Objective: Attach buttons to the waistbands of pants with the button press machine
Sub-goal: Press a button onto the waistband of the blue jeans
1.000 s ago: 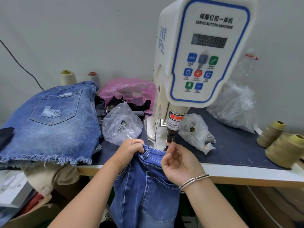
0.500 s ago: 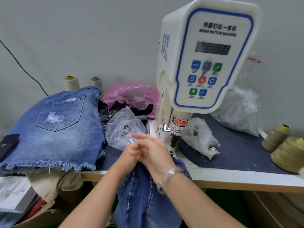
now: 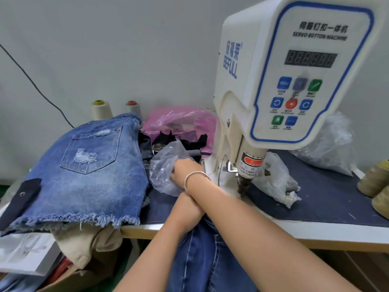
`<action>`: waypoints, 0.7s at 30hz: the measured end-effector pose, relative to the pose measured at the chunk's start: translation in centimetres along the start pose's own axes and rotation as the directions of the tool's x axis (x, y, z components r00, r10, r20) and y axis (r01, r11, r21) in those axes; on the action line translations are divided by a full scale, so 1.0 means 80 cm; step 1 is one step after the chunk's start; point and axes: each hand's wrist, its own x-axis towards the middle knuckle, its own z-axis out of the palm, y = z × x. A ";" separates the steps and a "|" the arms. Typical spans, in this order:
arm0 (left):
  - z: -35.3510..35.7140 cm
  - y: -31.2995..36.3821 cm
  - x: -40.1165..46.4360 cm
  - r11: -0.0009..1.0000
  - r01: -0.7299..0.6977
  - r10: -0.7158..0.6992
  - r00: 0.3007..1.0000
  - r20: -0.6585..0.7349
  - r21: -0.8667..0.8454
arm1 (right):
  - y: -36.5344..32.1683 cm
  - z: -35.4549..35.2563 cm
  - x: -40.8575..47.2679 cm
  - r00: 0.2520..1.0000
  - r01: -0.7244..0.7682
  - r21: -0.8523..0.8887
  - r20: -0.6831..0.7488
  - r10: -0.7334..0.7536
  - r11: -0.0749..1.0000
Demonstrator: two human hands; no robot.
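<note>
From the head view, my right hand (image 3: 184,168), bracelet at the wrist, has left the press and now reaches into the crumpled clear plastic bag (image 3: 166,165) left of the white servo button machine (image 3: 294,81); its fingers are hidden, so I cannot tell their grip. My left hand is covered by my right forearm. The blue denim pants (image 3: 210,260) hang off the worktop (image 3: 315,207) edge, so I judge I'm fetching a button.

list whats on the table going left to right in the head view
denim shorts → clear plastic bag with the right hand reaching into it → button press machine → second clear bag → tan thread cones
</note>
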 end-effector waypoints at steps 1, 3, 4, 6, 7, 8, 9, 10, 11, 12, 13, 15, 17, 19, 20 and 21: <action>0.000 0.001 0.000 1.000 0.000 0.000 1.000 0.005 0.019 | 0.000 0.002 0.003 1.000 -0.008 -0.031 0.002 0.009 0.999; 0.000 0.000 0.000 0.999 0.030 -0.030 1.000 0.010 0.032 | 0.000 0.009 0.009 0.999 0.026 -0.120 -0.023 -0.029 0.992; -0.001 -0.002 0.001 0.998 0.038 -0.039 0.999 0.014 0.049 | -0.002 0.010 0.009 0.997 0.051 -0.171 -0.041 -0.058 0.984; -0.002 -0.009 0.004 0.992 0.027 -0.030 0.999 0.025 0.124 | -0.005 0.012 0.010 0.995 0.075 -0.232 -0.040 -0.087 0.970; -0.003 -0.011 0.005 0.989 0.022 -0.025 0.999 0.022 0.144 | -0.006 0.012 0.010 0.994 0.093 -0.258 -0.036 -0.106 0.962; -0.003 -0.010 0.005 0.989 0.024 -0.027 0.999 0.018 0.147 | -0.008 0.010 0.009 0.991 0.114 -0.280 -0.039 -0.130 0.953; -0.003 -0.009 0.004 0.990 0.026 -0.029 0.999 0.018 0.137 | -0.008 0.009 0.007 0.987 0.135 -0.300 -0.046 -0.155 0.944; -0.002 -0.009 0.004 0.992 0.036 -0.038 0.999 0.019 0.117 | -0.007 0.007 0.006 0.984 0.146 -0.315 -0.050 -0.170 0.938; -0.001 -0.006 0.003 0.994 0.053 -0.055 0.998 0.015 0.096 | -0.005 0.007 0.004 0.983 0.149 -0.321 -0.056 -0.176 0.935; -0.001 -0.004 0.003 0.995 0.064 -0.065 0.998 0.013 0.080 | -0.002 0.007 0.002 0.983 0.146 -0.322 -0.060 -0.175 0.935; 0.000 -0.003 0.002 0.995 0.067 -0.068 0.998 0.016 0.072 | 0.000 0.008 0.001 0.983 0.142 -0.320 -0.068 -0.172 0.937; 0.000 -0.002 0.002 0.994 0.064 -0.067 0.997 0.036 0.087 | 0.003 0.007 -0.002 0.984 0.131 -0.306 -0.078 -0.162 0.943; 0.000 -0.001 0.000 0.995 0.059 -0.064 0.997 0.054 0.079 | 0.003 0.005 -0.004 0.991 0.109 -0.285 -0.046 -0.127 0.952; 0.000 -0.002 -0.001 0.995 0.070 -0.073 0.996 0.051 0.064 | 0.000 0.003 -0.006 0.994 0.103 -0.270 -0.008 -0.109 0.957; 0.000 -0.005 -0.001 0.995 0.082 -0.085 0.995 0.047 0.060 | -0.001 0.002 -0.008 0.993 0.110 -0.264 -0.004 -0.115 0.958; 0.000 -0.008 0.000 0.993 0.100 -0.102 0.994 0.041 0.054 | -0.004 0.001 -0.009 0.992 0.121 -0.263 -0.007 -0.127 0.957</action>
